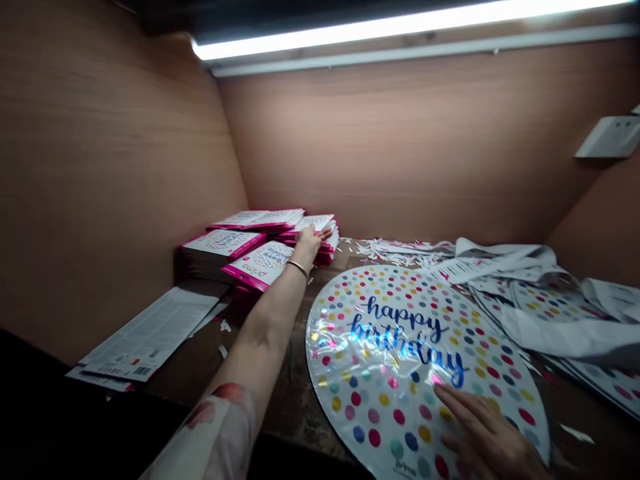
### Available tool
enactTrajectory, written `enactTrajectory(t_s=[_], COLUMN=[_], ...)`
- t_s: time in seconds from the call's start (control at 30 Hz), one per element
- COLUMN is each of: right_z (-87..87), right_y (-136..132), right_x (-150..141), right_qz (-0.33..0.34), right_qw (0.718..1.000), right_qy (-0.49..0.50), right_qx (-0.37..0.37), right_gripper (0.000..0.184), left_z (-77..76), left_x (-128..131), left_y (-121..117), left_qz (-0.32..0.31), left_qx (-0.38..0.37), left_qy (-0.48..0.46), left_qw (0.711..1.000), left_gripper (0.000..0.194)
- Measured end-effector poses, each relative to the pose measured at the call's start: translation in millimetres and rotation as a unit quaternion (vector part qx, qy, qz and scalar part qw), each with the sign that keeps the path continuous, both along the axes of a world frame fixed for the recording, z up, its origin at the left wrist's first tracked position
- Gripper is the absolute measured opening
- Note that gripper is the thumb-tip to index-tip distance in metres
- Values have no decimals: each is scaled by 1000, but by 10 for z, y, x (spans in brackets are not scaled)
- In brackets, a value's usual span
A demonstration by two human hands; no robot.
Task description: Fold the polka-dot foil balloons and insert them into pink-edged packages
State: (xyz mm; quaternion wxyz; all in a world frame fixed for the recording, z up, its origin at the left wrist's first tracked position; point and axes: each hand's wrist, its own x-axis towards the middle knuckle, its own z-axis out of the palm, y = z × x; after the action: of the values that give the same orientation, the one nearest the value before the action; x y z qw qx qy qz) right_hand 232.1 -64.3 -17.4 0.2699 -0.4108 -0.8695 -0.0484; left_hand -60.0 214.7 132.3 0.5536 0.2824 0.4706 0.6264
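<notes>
A flat round "happy birthday" foil balloon with coloured dots lies in front of me on the dark table. My right hand is open, its fingers stretched out over the balloon's lower right part. Far forward, my left hand reaches to the stacked white-and-pink printed packets, at the right side of the pile. Its fingers look extended and apart, touching or just over the top packet; the underside of the hand is hidden. A thin bracelet circles my left wrist.
Printed cards lie at the left. White strips and paper scraps are along the back. More dotted flat balloons lie at the right, under strips. Wooden panels enclose the table; a lamp hangs above, a socket at right.
</notes>
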Motion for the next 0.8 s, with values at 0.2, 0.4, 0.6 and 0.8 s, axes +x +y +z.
enactTrajectory(t_s=[0.2, 0.4, 0.6, 0.8], right_z=[62, -7, -104, -15], right_y=[-253, -284, -141, -135], right_x=[-172, -528, -594, -632], right_qz=[-80, -35, -61, -42], right_qw=[995, 966, 920, 945], right_qy=[31, 140, 235, 183], right_qx=[-58, -214, -307, -266], right_gripper=[44, 39, 6, 12], left_z=[-747, -1362, -1357, -1407], left_x=[324, 375, 343, 342], left_y=[-1192, -2099, -2008, -2022], left_qz=[-260, -535, -556, -555], left_qx=[83, 311, 288, 289], left_qy=[254, 518, 490, 469], left_qw=[928, 591, 607, 623], left_gripper=[26, 49, 48, 48])
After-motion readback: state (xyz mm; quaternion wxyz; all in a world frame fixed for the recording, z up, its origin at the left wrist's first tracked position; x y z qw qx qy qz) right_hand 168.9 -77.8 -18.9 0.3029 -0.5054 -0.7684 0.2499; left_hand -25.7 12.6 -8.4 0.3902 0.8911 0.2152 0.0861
